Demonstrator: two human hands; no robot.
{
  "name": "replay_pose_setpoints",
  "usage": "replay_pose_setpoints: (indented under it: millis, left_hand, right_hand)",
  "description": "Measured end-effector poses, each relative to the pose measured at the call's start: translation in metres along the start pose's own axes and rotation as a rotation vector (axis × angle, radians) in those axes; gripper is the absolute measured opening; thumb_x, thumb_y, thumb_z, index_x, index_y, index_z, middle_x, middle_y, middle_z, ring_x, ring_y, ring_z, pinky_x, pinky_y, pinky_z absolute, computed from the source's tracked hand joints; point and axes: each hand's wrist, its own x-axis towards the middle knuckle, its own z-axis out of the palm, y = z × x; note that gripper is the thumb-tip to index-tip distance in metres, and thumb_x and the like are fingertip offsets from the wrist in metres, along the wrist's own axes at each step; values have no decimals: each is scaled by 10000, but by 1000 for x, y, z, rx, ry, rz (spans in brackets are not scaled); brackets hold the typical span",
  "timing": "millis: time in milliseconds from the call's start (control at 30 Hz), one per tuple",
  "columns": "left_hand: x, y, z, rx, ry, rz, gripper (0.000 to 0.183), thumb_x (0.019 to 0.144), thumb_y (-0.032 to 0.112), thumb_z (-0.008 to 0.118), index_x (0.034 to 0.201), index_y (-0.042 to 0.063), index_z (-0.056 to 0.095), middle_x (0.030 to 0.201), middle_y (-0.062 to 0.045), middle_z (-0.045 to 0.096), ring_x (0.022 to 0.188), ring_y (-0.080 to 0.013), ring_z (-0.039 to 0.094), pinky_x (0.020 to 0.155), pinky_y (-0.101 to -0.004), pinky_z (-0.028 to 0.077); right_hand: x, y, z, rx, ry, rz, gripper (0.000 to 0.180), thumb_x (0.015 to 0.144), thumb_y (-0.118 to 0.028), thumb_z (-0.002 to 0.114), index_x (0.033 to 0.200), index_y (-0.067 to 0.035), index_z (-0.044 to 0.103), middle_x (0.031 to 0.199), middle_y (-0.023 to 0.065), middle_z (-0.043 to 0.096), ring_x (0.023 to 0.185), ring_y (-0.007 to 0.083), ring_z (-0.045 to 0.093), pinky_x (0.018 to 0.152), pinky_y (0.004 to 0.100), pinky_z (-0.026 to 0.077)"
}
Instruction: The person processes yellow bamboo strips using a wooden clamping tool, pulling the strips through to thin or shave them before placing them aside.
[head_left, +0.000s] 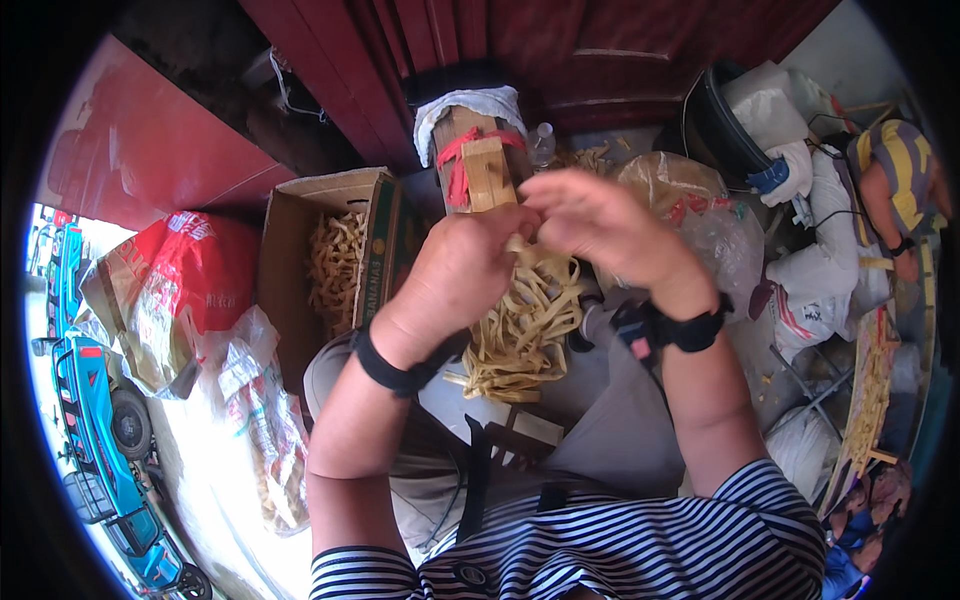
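Note:
My left hand (469, 262) is closed around one end of a pale, flat strip (517, 244), just in front of a wooden block (487, 176). The block is tied with red cloth (456, 169) onto a thicker wooden beam, whose far end is draped with a white cloth (469, 97). My right hand (600, 225), slightly blurred, is raised beside the left with its fingers apart; whether its fingertips touch the strip is not clear. Below both hands, between my knees, lies a tangled heap of long pale strips (525, 330). Both wrists wear black bands.
Left stands a cardboard box (322, 184) holding short curled pieces (337, 262), beside a red plastic bag (202, 270). Right are clear plastic bags (720, 247), a black tub (720, 127) and a long board bearing pale pieces (870, 382). Another person (892, 180) is at the far right; more people show lower right.

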Motion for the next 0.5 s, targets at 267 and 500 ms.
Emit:
replay_pose_setpoints:
  millis: [267,500]
  left_hand:
    - [-2,-21,6,15,-16,-49,411,761,47,676,1157,32,568,918,-138,647,772,-244,646,670,-314,509]
    - [-5,-45,3,-1044,-192,-550,308,943,223,494,1074,-37,595,873,-84,646,714,-135,620,608,-209,476]
  right_hand:
    - [9,39,15,-87,251,41,269,871,-181,654,1062,-8,577,837,64,658,734,97,608,649,256,491]
    - [21,31,19,-600,78,-420,101,759,-70,712,774,-46,615,641,62,604,588,178,611,534,291,470]
